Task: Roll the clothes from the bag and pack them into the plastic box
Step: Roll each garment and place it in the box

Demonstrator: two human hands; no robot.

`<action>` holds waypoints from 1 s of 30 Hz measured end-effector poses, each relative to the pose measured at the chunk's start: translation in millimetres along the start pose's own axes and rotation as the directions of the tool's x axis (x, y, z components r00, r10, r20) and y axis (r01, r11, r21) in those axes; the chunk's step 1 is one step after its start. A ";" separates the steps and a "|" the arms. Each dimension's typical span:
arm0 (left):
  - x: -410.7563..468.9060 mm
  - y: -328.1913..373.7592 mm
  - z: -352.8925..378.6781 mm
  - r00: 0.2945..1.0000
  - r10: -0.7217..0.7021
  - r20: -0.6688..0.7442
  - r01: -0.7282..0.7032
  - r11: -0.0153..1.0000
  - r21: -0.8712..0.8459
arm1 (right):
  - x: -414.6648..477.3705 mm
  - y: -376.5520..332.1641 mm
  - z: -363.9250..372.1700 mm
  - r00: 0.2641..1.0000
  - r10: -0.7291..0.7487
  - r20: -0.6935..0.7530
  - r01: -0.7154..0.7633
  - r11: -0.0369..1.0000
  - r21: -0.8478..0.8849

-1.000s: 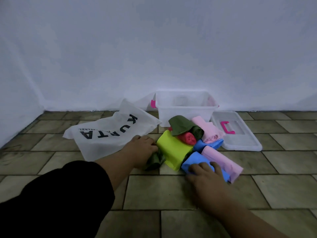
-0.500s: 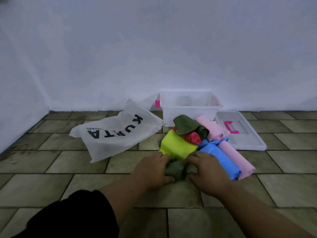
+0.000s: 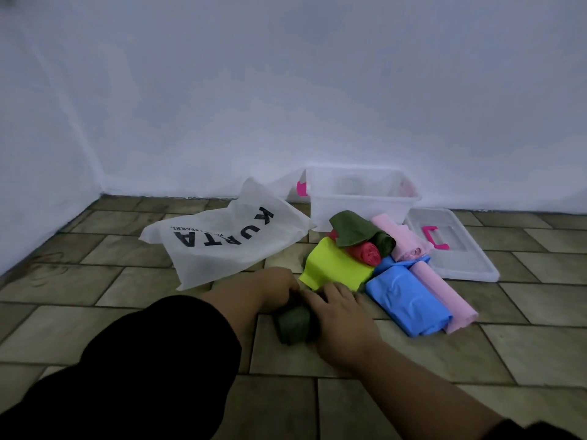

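Observation:
A dark green cloth roll point(image 3: 293, 327) lies on the tiled floor close in front of me. My left hand point(image 3: 274, 290) grips its far left end and my right hand point(image 3: 336, 315) curls over its right side. Behind it sits a pile of rolled clothes: a yellow-green piece point(image 3: 336, 268), a red roll point(image 3: 365, 254), another dark green roll point(image 3: 359, 230), a blue roll point(image 3: 406, 300) and two pink rolls point(image 3: 444, 296). The clear plastic box point(image 3: 359, 211) stands open against the wall. The white bag point(image 3: 222, 239) printed KURTA lies flat to the left.
The box's clear lid point(image 3: 457, 255) with a pink handle lies on the floor right of the box. A white wall runs close behind everything and meets a side wall at the left. Bare tiles stretch in front and to the right.
Both hands came together on the small dark green roll and drew it toward me, away from the pile. The right hand left the blue roll.

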State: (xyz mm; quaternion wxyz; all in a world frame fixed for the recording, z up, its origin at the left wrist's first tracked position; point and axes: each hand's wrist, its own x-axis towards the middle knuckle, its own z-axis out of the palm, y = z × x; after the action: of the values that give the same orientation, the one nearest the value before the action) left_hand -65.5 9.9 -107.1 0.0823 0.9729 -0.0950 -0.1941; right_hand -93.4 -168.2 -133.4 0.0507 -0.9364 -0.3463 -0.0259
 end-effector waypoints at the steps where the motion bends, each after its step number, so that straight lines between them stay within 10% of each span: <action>1: 0.9 0.5 1.3 1.000 0.020 -0.016 -0.020 1.000 0.000 | -0.5 2.4 -2.2 1.000 -0.010 -0.011 0.010 1.000 0.011; 24: 19.6 18.8 15.5 0.991 -0.130 0.014 0.131 0.986 -0.106 | -28.1 -20.4 -2.4 0.968 0.201 0.150 -0.230 0.952 0.204; 30: 25.3 11.6 -16.5 0.963 -0.175 -0.203 0.168 0.984 -0.054 | -8.8 -26.2 -5.1 0.979 0.202 0.035 -0.205 0.961 0.185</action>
State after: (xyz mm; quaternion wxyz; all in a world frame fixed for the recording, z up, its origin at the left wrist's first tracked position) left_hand -37.9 -4.8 -99.0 0.0922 0.9907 0.0022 -0.1000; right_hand -117.1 -154.7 -127.0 0.1382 -0.9582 -0.2497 0.0196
